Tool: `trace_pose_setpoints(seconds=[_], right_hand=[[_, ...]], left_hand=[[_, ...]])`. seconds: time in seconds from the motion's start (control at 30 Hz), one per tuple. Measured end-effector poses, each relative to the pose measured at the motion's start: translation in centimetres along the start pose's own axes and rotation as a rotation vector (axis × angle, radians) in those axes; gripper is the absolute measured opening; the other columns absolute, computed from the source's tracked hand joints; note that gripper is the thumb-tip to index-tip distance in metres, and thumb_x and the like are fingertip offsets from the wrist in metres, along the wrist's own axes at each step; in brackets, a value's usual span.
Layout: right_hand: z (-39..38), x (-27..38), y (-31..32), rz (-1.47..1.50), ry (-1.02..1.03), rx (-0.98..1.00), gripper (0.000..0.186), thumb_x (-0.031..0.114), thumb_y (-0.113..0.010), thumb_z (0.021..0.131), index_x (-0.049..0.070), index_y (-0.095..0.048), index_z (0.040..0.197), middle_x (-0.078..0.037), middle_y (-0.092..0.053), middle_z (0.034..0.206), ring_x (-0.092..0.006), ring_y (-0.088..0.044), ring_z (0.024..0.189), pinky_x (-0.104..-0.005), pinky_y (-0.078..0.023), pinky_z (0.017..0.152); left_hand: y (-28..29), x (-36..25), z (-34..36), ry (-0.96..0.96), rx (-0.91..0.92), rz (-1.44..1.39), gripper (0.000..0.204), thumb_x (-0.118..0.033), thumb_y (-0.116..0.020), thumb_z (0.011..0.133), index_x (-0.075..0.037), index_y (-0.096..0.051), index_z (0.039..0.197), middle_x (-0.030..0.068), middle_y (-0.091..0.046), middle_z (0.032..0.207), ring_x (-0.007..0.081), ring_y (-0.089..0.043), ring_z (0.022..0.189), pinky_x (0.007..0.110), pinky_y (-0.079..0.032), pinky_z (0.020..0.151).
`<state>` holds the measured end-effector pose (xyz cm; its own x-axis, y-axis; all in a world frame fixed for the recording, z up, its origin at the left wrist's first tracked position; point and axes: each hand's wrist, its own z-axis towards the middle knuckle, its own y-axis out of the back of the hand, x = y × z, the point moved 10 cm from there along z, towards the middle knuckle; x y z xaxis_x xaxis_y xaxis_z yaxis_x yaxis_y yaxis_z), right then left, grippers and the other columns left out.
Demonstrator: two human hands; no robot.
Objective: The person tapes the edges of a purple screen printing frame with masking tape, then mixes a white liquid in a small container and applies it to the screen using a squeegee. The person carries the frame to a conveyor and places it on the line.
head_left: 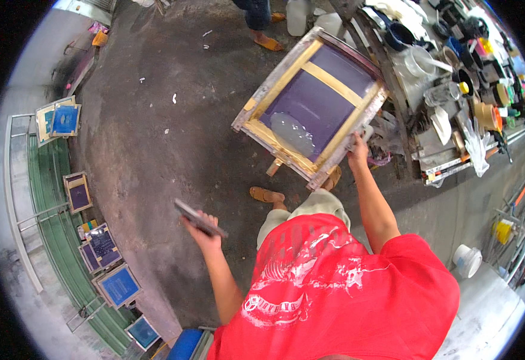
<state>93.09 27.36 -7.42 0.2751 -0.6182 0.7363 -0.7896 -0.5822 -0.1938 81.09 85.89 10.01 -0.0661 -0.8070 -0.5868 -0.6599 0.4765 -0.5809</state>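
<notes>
My right hand (pixel 358 152) grips the near right edge of a screen printing frame (pixel 375 107). The frame is held tilted in front of my legs, its purple mesh (pixel 334 72) edged and crossed by tan tape (pixel 332 84). A wet, shiny grey patch (pixel 292 132) lies on the lower part of the mesh. Out to the left, well apart from the frame, my left hand (pixel 207 235) is wrapped round a flat dark bar (pixel 195 217) that looks like a squeegee. The far end of that bar points up and left.
To the right, a cluttered bench carries a clear bottle (pixel 442 94), a plastic tub (pixel 417 62) and several cups. Smaller screens, one blue (pixel 118 286), lean along the left wall. Another person's leg (pixel 257 15) and white jugs (pixel 297 17) are beyond the frame.
</notes>
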Motion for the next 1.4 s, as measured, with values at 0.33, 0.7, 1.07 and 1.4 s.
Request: trace_pose_setpoints(seconds=[0.33, 0.7, 1.07, 1.4], right_hand=[[-11.6, -4.9, -12.3, 0.081, -0.115, 0.213, 0.042, 0.037, -0.067, 0.088, 0.019, -0.057, 0.125, 0.000, -0.064, 0.106, -0.0188, -0.062, 0.098, -0.0402, -0.049, 0.082], [-16.8, -6.2, -44.4, -0.182, -0.067, 0.529, 0.057, 0.037, -0.072, 0.084, 0.017, -0.055, 0.135, 0.002, -0.053, 0.104, -0.0143, -0.050, 0.093, -0.0357, -0.042, 0.082], [-19.6, -7.6, -83.8, -0.404, 0.154, 1.025, 0.049, 0.030, -0.071, 0.087, 0.003, -0.059, 0.126, -0.003, -0.065, 0.111, -0.0116, -0.058, 0.096, -0.0306, -0.047, 0.085], [-19.0, -10.0, -106.3, -0.397, 0.182, 1.254, 0.060, 0.026, -0.067, 0.091, 0.000, -0.045, 0.140, -0.005, -0.056, 0.132, -0.0146, -0.052, 0.117, -0.0322, -0.042, 0.100]], left_hand=[[5.5, -15.3, 7.4, -0.086, 0.187, 0.023, 0.061, -0.063, -0.039, 0.096, -0.010, -0.056, 0.069, 0.0057, -0.060, 0.074, 0.0187, -0.058, 0.070, 0.035, -0.048, 0.066], [-5.9, -30.9, 28.3, -0.152, 0.427, 0.451, 0.025, -0.044, -0.061, 0.085, -0.020, -0.059, 0.078, 0.0217, -0.046, 0.144, 0.0366, -0.041, 0.135, 0.052, -0.015, 0.114], [-10.7, -43.7, 38.9, -0.575, 0.015, 0.639, 0.082, -0.060, -0.045, 0.094, -0.005, -0.023, 0.152, 0.0126, -0.025, 0.156, 0.0262, -0.024, 0.143, 0.041, -0.024, 0.115], [-17.7, -51.1, 50.4, -0.673, -0.251, 0.394, 0.075, -0.049, -0.048, 0.097, -0.007, -0.020, 0.153, 0.0151, -0.027, 0.154, 0.0289, -0.029, 0.139, 0.044, -0.029, 0.112]])
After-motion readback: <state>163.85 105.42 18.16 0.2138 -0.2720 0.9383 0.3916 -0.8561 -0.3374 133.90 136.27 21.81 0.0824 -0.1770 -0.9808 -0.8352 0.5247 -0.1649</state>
